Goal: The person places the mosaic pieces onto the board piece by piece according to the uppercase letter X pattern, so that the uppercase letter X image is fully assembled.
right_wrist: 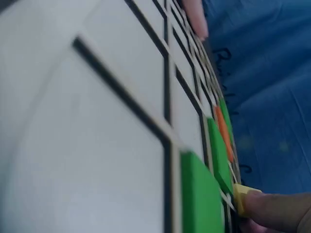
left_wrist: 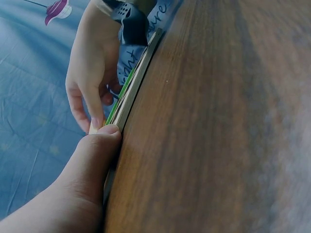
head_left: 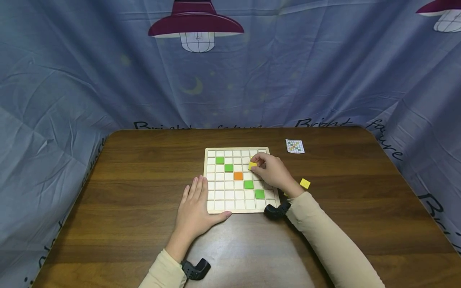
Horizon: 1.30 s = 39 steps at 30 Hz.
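A square wooden grid board (head_left: 219, 205) with white cells lies on the table. Green tiles (head_left: 259, 194) and one orange tile (head_left: 238, 176) form a diagonal across it. My right hand (head_left: 271, 170) pinches a yellow tile (head_left: 253, 165) between thumb and fingers over the board's upper right part. In the right wrist view, the thumb presses the yellow tile (right_wrist: 242, 196) close to the cells beside a green tile (right_wrist: 219, 154). My left hand (head_left: 194, 208) rests at the board's lower left corner, fingers extended along the left side, thumb (left_wrist: 92, 158) by the front edge.
A yellow tile (head_left: 305, 183) lies on the wooden table (head_left: 144, 188) right of the board, with another partly hidden by the right wrist. A small card (head_left: 295, 146) printed with a coloured grid lies at the back right. A blue curtain (head_left: 230, 88) hangs behind the table.
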Each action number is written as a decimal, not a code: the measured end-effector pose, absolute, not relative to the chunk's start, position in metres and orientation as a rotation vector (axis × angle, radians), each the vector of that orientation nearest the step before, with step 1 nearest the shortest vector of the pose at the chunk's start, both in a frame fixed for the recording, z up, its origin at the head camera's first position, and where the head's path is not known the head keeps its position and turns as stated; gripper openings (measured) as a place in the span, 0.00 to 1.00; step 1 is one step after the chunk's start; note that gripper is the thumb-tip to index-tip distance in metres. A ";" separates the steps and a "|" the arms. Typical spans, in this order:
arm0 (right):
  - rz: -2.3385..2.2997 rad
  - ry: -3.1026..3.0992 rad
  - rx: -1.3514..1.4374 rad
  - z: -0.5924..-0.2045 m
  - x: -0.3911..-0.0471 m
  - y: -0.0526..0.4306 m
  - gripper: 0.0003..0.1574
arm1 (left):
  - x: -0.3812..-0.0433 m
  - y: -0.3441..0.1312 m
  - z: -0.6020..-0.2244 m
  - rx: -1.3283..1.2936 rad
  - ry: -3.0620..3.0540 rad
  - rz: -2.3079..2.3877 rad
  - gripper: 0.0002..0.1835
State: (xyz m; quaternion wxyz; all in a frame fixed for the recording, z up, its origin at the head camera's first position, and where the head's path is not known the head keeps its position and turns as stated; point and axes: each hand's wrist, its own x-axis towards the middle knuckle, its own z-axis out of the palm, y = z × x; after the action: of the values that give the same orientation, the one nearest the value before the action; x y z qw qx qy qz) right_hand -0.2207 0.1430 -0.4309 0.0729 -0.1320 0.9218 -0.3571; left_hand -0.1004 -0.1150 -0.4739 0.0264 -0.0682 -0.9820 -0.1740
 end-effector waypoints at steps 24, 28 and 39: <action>-0.779 2.883 -0.555 -0.418 -0.187 0.175 0.18 | -0.101 -0.113 -0.474 -0.218 -3.050 -0.522 0.71; -0.695 2.923 -0.529 -0.419 -0.169 0.202 0.21 | -0.101 -0.113 -0.474 -0.221 -3.060 -0.517 0.71; -0.635 2.992 -0.570 -0.434 -0.142 0.233 0.13 | -0.101 -0.116 -0.474 -0.214 -3.058 -0.513 0.71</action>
State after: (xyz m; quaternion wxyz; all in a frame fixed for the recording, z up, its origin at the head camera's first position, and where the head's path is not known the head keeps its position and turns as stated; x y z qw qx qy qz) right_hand -0.1421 0.2328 -0.4340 0.0150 -0.1833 0.9616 -0.2039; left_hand -0.1011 -0.1155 -0.4741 0.0167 -0.0690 -0.9837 -0.1650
